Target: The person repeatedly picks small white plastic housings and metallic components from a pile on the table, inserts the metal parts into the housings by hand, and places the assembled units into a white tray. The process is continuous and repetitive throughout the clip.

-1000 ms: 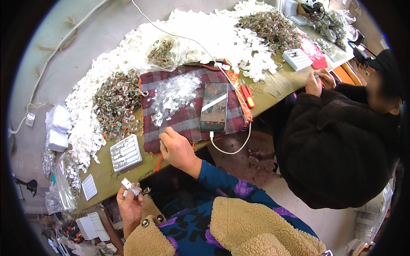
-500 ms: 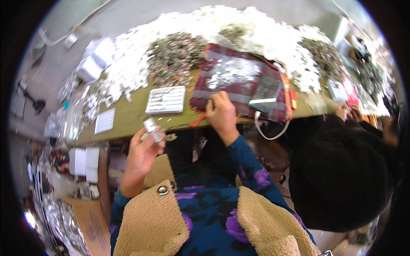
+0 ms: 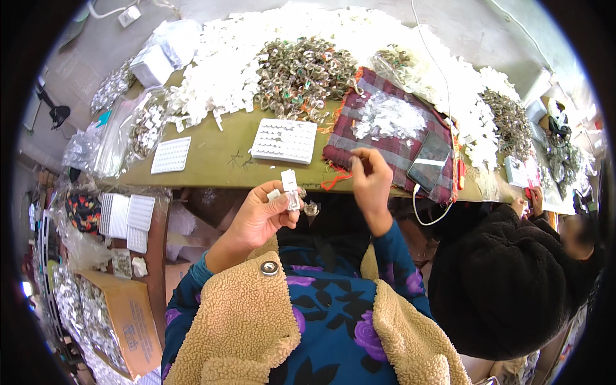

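Observation:
My left hand (image 3: 260,218) is closed around small white plastic pieces (image 3: 290,183), just in front of the table edge. Shiny, ring-like bits (image 3: 311,208) hang beside its fingertips. To its right, my right hand (image 3: 373,186) is raised by the near edge of a checked cloth (image 3: 343,138). Its thumb and forefinger are drawn together; what they hold, if anything, is too small to make out. On the cloth lie a heap of small clear pieces (image 3: 390,117) and a dark phone (image 3: 428,160) with a white cable. A white slotted tray (image 3: 283,141) stands beyond my left hand.
A second white tray (image 3: 171,155) lies further left. Behind are a heap of ring-like metal pieces (image 3: 305,74) and a broad white pile (image 3: 224,77). A cardboard box (image 3: 131,327) stands at lower left. At right, a person in black (image 3: 507,282) works at the same table (image 3: 224,170).
My view has shifted left, so the scene sits further right. My left hand has come closer to my right hand, its white pieces still held. My right hand has drawn back from the cloth.

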`<state>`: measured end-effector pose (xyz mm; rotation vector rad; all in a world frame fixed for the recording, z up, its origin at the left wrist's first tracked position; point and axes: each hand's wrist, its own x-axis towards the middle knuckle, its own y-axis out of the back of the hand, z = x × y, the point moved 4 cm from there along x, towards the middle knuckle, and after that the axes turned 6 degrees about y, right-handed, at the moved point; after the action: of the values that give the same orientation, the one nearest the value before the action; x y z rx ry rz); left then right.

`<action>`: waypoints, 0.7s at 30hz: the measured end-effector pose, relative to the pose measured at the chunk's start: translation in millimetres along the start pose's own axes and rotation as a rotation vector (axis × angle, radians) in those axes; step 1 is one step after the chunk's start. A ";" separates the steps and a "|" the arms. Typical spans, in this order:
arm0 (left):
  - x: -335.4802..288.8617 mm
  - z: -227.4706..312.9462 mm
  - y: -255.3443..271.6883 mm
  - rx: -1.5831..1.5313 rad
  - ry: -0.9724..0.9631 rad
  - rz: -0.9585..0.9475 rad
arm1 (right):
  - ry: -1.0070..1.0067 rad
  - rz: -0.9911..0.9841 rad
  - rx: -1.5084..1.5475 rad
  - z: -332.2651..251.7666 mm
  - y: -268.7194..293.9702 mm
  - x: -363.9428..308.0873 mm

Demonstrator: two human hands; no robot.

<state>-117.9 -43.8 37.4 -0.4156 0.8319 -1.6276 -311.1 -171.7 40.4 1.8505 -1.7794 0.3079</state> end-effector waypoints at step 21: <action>17.7 46.4 85.4 -0.109 0.066 0.178 | 0.168 -0.226 -0.072 -56.2 -102.4 8.5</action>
<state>-31.0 -77.9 5.2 -0.3547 0.9826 -1.4419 -199.0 -151.9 67.9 1.8934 -1.4364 0.2993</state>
